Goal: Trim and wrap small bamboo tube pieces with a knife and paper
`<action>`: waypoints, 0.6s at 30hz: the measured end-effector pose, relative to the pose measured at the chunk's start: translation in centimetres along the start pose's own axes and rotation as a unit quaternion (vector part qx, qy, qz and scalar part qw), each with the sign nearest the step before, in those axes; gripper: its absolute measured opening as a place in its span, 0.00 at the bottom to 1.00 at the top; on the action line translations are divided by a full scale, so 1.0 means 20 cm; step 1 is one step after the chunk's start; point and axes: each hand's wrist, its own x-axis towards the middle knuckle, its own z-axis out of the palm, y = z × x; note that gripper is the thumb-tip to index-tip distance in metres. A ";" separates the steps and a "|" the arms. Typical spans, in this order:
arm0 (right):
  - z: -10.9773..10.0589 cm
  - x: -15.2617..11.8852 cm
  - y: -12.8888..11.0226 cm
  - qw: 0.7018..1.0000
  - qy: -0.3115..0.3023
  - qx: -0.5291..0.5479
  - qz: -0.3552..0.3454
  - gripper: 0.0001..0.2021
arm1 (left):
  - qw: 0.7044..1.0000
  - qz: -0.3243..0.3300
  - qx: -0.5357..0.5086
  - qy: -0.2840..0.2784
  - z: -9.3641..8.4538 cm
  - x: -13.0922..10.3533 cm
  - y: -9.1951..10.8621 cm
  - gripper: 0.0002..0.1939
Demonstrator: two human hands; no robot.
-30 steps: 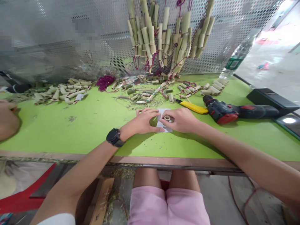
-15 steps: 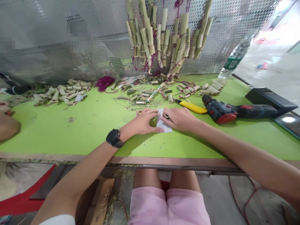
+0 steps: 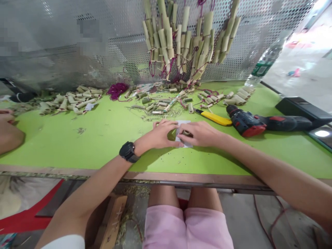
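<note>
A small white sheet [image 3: 187,144] lies flat on the green table between my hands. My left hand [image 3: 166,135] rests at its left edge, thumb and fingers spread apart and pressing on the sheet, with a black watch at the wrist. In my right hand [image 3: 197,134] is a short bamboo piece [image 3: 187,133], its end showing between the curled fingers over the sheet. Small dark specks are scattered on the table just in front of the sheet.
Behind my hands lie bamboo pieces [image 3: 160,105] and a yellow knife [image 3: 216,118]. A drill [image 3: 246,122] is at the right, near a bottle [image 3: 261,67]. Purple string [image 3: 117,91] and piled bamboo [image 3: 70,102] sit left. Bamboo strings [image 3: 166,41] hang behind. Another person's arm [image 3: 10,133] shows far left.
My right hand has shifted slightly over the sheet, and more of the bamboo piece shows between its fingers. My left hand stays at the sheet's edge. The view has moved slightly.
</note>
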 end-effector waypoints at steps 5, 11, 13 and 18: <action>0.00 0.00 0.04 0.998 0.020 -0.030 0.058 0.17 | 1.000 -0.009 -0.002 0.001 0.00 0.00 0.00 0.44; 0.01 0.01 0.04 0.999 0.017 0.040 0.014 0.15 | 1.000 0.010 0.000 -0.006 0.00 -0.01 0.01 0.42; 0.00 0.02 0.07 0.998 0.026 0.028 0.055 0.14 | 1.000 -0.002 0.002 -0.008 -0.01 -0.01 0.01 0.45; 0.01 0.00 0.03 0.998 0.027 0.027 0.040 0.14 | 1.000 0.014 -0.009 -0.008 0.00 -0.01 0.02 0.41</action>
